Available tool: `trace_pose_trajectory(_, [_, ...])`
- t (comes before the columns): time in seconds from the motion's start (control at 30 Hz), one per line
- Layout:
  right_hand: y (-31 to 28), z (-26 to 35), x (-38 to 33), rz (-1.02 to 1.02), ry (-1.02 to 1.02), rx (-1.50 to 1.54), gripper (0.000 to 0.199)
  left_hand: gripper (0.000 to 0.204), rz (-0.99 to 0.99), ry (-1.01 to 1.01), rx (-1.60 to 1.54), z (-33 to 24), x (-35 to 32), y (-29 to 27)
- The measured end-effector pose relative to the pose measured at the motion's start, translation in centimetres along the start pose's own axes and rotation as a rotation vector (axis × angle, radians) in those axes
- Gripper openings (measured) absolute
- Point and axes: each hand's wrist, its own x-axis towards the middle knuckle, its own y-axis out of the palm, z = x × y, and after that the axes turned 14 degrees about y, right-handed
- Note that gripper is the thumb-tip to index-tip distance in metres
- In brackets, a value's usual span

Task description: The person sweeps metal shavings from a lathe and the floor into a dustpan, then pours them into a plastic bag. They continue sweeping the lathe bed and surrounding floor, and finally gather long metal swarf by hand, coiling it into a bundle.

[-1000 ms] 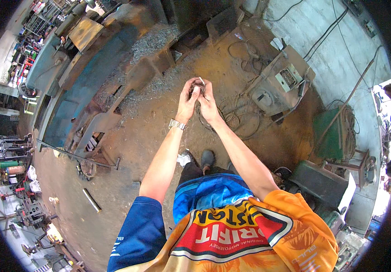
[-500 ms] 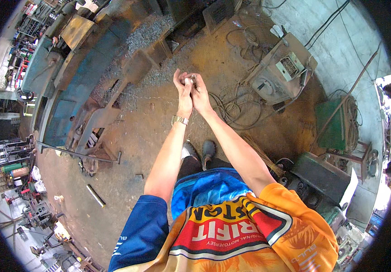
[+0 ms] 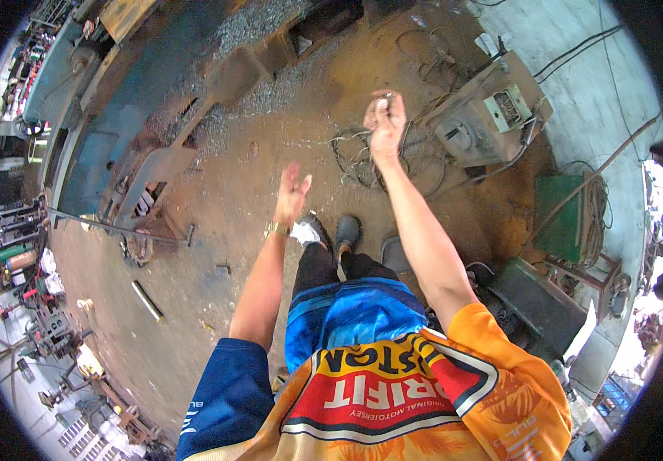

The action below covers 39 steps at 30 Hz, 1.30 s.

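Right hand holds a small metal piece up; left hand hangs open and lower.

The right hand (image 3: 384,119) is raised well out in front, fingers curled narrow around a small greyish piece (image 3: 384,100) that peeks above the knuckles; it is too small to tell its shape or its long axis. The left hand (image 3: 293,188) is wide, fingers spread, holding nothing, with a gold watch (image 3: 276,229) at the wrist. It lies down and to the left of the piece, apart from it, so the right hand is the nearer one. Below them is the dirt floor (image 3: 216,253), with a tangle of cable (image 3: 358,157) just under the right hand and a grey welding machine (image 3: 485,115) to its right. Rusty steel frames (image 3: 147,165) lie off to the left.
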Motion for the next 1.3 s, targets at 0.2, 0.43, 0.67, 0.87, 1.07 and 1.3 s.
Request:
trace_pose_trajectory(0.2, [-4.3, 0.0, 2.7, -0.067, -0.057, -0.002, 0.029, 0.044, -0.053, -0.339, 0.179, 14.5, -15.7, -1.9])
trace_pose_trajectory(0.43, [-6.4, 3.2, 5.3, -0.095, -0.097, 0.007, 0.016, 0.033, -0.288, -0.680, -0.097, 20.6, -21.9, -3.8])
trace_pose_trajectory(0.67, [-8.9, 4.3, 4.2, 0.030, -0.173, -0.068, 0.031, 0.058, -0.158, -0.636, -0.017, 28.5, -17.6, 2.3])
trace_pose_trajectory(0.87, [-10.5, 5.5, 4.2, 0.038, -0.109, -0.104, 0.031, 0.068, -0.022, -0.511, 0.306, 33.6, -14.9, 6.3])
trace_pose_trajectory(1.07, [-9.8, 3.0, 2.2, 0.152, -0.121, -0.190, 0.029, 0.011, -0.135, -0.415, 0.371, 33.1, -14.4, 5.2])
trace_pose_trajectory(1.3, [-12.5, 6.9, 3.6, 0.135, -0.090, -0.081, 0.029, 0.035, -0.091, -0.343, 0.473, 35.6, -14.7, 4.2])
